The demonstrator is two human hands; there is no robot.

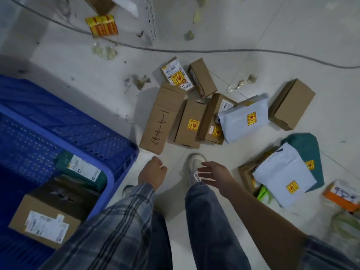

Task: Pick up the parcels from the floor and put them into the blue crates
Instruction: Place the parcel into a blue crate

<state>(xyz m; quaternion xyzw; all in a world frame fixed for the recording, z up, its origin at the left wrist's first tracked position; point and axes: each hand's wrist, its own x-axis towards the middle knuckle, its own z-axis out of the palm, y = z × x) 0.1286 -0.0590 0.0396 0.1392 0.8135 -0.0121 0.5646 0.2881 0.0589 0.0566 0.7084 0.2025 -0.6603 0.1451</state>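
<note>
**Entry: both hands empty above the parcel pile**

Risks, as I judged them from my remote seat:
- Cardboard boxes (187, 117) lay packed edge to edge and partly overlapping; lifting one from the middle could have tipped or dragged its neighbours.
- The grey mailer bag (243, 117) rested partly on a box; it looked limp and slippery, so a one-handed pinch might have let it slide out.
- A cable (194, 50) ran across the floor beyond the pile, and a shoe (195, 166) stood just short of the boxes (a trip or kick hazard, in my view).
- The second heap, with a white mailer bag (282, 176) on a green one, lay well apart to the right and could have been overlooked.

Grip:
- Left hand (153, 171): fingers curled in, holding nothing, near the long box with handwriting (161, 119).
- Right hand (216, 174): fingers spread and relaxed, holding nothing, touching nothing.

Destination: blue crate (116, 158) at left, already containing a labelled box (44, 223) and a green packet (81, 168).
</note>
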